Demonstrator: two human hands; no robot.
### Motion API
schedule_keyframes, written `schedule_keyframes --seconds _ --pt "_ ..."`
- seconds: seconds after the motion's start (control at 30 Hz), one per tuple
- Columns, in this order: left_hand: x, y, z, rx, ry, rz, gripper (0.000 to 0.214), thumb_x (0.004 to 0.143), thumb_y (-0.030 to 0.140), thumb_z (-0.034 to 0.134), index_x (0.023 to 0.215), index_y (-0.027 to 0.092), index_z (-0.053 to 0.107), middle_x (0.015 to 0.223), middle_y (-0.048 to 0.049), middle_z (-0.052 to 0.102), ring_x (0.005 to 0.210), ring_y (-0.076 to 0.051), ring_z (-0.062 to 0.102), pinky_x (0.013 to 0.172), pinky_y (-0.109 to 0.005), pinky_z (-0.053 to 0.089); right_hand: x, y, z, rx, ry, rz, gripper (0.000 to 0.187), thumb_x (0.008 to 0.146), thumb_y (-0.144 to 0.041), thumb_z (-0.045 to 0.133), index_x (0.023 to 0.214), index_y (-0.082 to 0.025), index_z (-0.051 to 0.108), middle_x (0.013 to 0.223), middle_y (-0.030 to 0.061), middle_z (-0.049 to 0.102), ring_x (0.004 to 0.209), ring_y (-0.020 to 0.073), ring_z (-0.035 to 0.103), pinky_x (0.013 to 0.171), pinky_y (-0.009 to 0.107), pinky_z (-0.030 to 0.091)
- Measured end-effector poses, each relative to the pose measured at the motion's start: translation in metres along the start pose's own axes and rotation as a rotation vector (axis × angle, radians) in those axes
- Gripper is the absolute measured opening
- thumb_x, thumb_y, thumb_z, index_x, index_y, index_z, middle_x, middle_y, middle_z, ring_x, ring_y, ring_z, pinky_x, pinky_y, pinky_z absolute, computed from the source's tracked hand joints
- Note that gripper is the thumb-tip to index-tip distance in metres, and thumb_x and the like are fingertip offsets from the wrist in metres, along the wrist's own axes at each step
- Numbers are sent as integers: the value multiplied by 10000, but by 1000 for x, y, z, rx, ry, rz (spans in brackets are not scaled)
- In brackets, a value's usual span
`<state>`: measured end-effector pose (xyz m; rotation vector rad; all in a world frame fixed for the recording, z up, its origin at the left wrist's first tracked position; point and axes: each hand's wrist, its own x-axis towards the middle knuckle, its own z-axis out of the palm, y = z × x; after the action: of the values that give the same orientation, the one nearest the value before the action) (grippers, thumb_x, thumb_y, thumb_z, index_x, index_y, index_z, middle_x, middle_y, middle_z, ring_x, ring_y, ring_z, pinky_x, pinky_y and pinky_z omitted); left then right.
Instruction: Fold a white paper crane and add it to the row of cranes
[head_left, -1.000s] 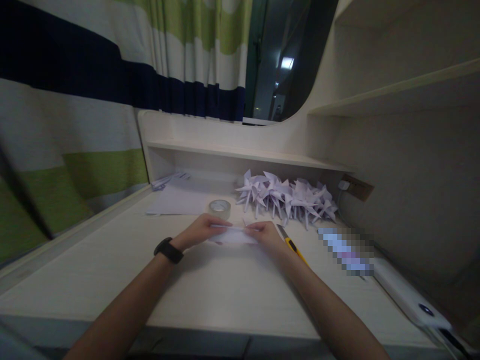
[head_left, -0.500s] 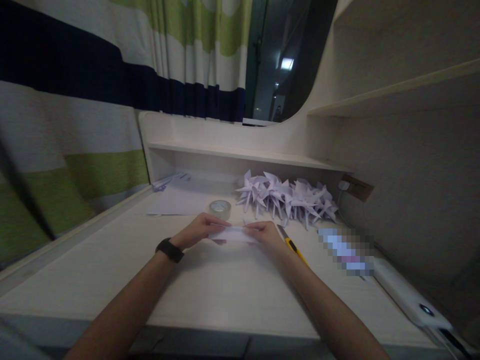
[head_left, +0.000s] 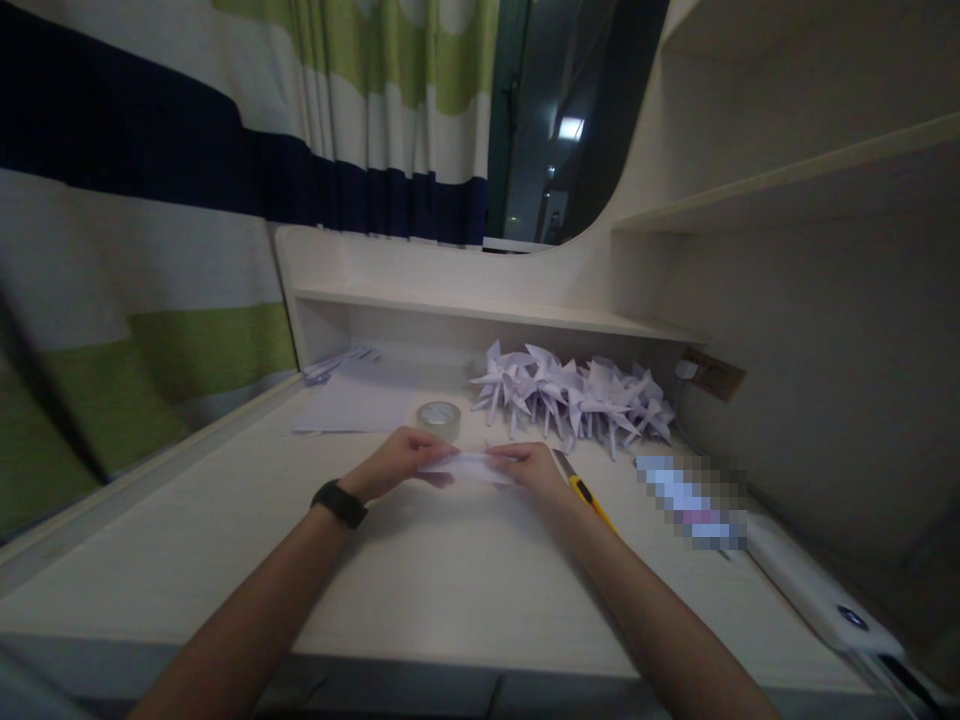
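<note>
A small white piece of paper (head_left: 471,466) is stretched between my two hands, just above the desk. My left hand (head_left: 409,457), with a dark band on its wrist, pinches the paper's left end. Its right end is gripped between the thumb and fingers of my right hand (head_left: 525,463). The paper looks folded or rolled along its upper edge, though the fingers cover both ends. Right behind my left hand lies a roll of clear tape (head_left: 439,420). A yellow and black utility knife (head_left: 585,492) rests beside my right wrist, its blade end pointing away from me.
Several white paper pinwheels (head_left: 574,395) are heaped at the back right. White paper sheets (head_left: 356,398) and folded strips (head_left: 341,365) lie at the back left. A blurred-out item (head_left: 690,503) and a long white device (head_left: 817,585) line the right side. A low shelf (head_left: 495,312) overhangs the back.
Both hands keep nearly the same place and grip. The left fingers and the paper's lower left edge have shifted very slightly. The view has moved a touch.
</note>
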<state>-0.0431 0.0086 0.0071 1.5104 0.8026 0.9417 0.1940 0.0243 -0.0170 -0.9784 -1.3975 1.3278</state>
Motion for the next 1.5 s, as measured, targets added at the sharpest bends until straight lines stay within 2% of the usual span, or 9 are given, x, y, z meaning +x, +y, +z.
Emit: schedule_keyframes --seconds 0.2,0.4,0.57,0.73,0.87,1.2,1.4,1.5 --pt "2 -2 2 107 70 19 412 734 380 740 1032 100 699 910 -117 717 726 -212 693 666 -359 591 -3 -6 0 -16 14 -16 414 498 -376 845 816 -124 761 684 57 695 547 132 589 549 280 496" --pt "2 -1 3 192 13 24 376 786 409 679 965 80 715 801 -120 726 728 -223 697 674 -372 589 -5 -9 2 -49 51 4 383 521 -416 823 744 -114 748 640 49 671 533 123 559 523 262 470" --pt "2 1 5 212 46 49 362 745 388 722 960 97 728 822 -116 736 699 -207 692 656 -355 584 -5 -8 1 -51 18 19 389 497 -384 835 744 -102 731 604 39 646 527 120 550 528 258 445" --pt "-1 11 11 264 99 6 336 692 331 769 934 99 745 767 -109 744 650 -198 682 682 -345 563 -4 -8 -1 -65 35 32 354 471 -314 838 735 -111 718 565 11 623 492 100 517 501 234 415" --pt "-3 15 17 305 94 9 327 697 339 757 917 97 749 769 -111 744 665 -203 682 684 -341 553 -3 -6 0 -92 20 12 330 486 -312 821 729 -115 718 560 5 622 478 93 497 487 227 396" --pt "4 -3 13 299 104 19 334 746 374 713 916 88 740 683 -106 720 564 -164 658 548 -261 533 0 0 2 -112 21 -8 316 508 -334 801 730 -121 727 549 4 623 478 97 501 486 228 402" --pt "4 -1 14 337 60 20 353 756 405 699 935 102 729 665 -89 715 554 -155 661 523 -239 531 4 4 0 -138 29 11 329 536 -376 790 738 -122 734 598 25 647 507 109 530 502 241 435" --pt "4 0 15 360 75 33 323 764 388 688 901 100 733 647 -85 709 532 -145 651 509 -229 523 5 7 0 -130 26 7 321 544 -378 791 721 -118 732 603 28 647 508 107 531 503 240 444"
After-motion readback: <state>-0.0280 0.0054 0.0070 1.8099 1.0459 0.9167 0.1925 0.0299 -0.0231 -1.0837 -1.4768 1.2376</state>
